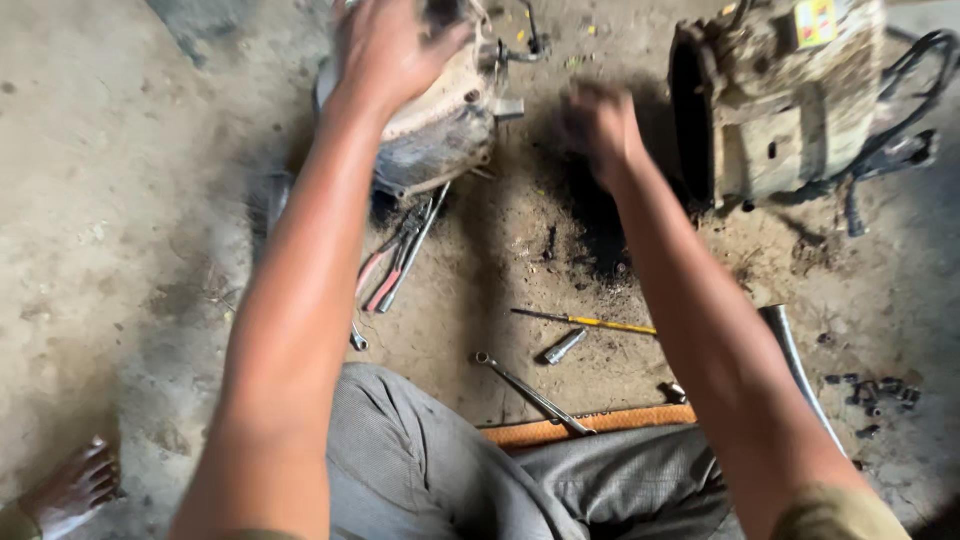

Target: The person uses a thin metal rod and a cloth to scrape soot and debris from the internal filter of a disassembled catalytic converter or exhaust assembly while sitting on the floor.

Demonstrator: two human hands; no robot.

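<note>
The left hand (395, 45) was clamped over the top of a grimy rounded motor housing (440, 120) resting on the concrete floor (120, 200), fingers spread and gripping its upper rim. The right hand (600, 125) hovered just right of that housing, blurred; whether it was clenched or held anything could not be told. Right of the housing stood a second, boxy engine casing (790, 100) with black cables (900, 110), apparently already separated. Below the housing lay red-handled pliers (385, 270), a yellow-handled screwdriver (590, 322), a socket (565, 346) and a long wrench (530, 395); loose bolts (875, 392) lay far right. Judged from this, dismantling was well advanced, with the housing itself in hand
</note>
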